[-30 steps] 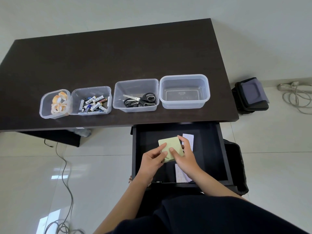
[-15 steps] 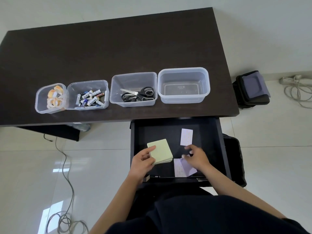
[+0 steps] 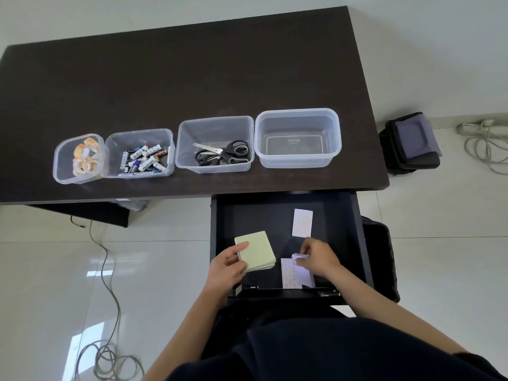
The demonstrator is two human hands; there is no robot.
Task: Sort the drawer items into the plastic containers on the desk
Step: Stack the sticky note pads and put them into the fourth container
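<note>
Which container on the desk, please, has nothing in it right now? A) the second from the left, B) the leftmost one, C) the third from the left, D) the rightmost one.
D: the rightmost container shows only its bare bottom, while the others hold tape rolls, batteries and scissors.

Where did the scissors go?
The scissors lie in the third plastic tub from the left on the desk, between the tub of batteries and the empty tub.
</note>
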